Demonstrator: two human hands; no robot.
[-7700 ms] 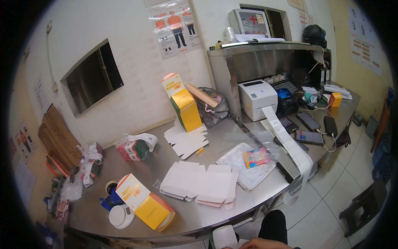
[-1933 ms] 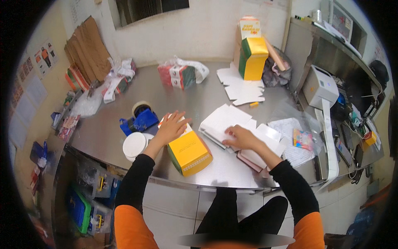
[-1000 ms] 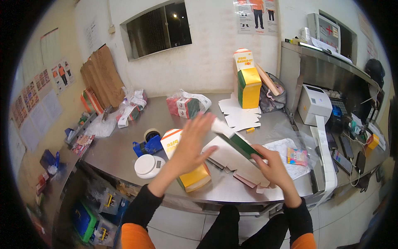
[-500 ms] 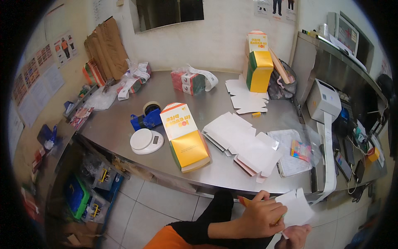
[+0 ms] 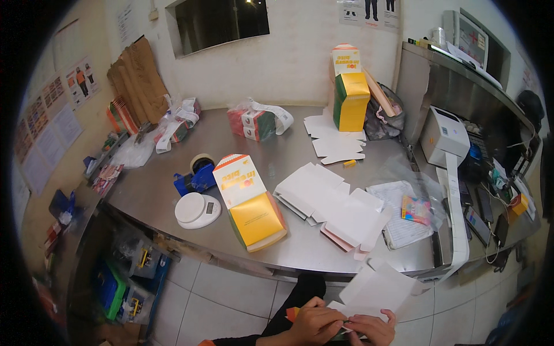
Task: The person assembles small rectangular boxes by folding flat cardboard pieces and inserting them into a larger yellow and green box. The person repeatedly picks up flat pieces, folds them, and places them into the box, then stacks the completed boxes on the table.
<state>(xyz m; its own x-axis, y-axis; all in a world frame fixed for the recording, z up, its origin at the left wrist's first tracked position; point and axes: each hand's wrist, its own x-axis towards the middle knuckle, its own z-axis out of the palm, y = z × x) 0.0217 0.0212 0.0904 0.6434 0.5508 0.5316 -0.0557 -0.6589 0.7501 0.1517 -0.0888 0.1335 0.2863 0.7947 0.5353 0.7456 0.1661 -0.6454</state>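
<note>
Low in the view, in front of the table edge, my left hand [image 5: 316, 323] and my right hand [image 5: 373, 330] meet over a cardboard box blank [image 5: 378, 291]. Its plain white inner side faces up, and an orange corner shows left of my left hand. Both hands pinch the near edge, the fingers bent and close together. A folded yellow and white carton [image 5: 257, 213] lies on the table above my left hand. Nearest to my right hand on the table is a stack of white flat box blanks [image 5: 352, 216].
On the metal table [image 5: 277, 167] are a white scale [image 5: 196, 210], a blue tape dispenser [image 5: 199, 180] and wrapped red-green packs [image 5: 254, 122]. Another upright carton [image 5: 351, 101] stands at the back over more blanks. A label printer [image 5: 444, 135] trails paper at the right.
Both hands have moved left and down, and my right hand has come up beside my left. The blank has tilted, showing more white inner surface. The whole view has shifted slightly.
</note>
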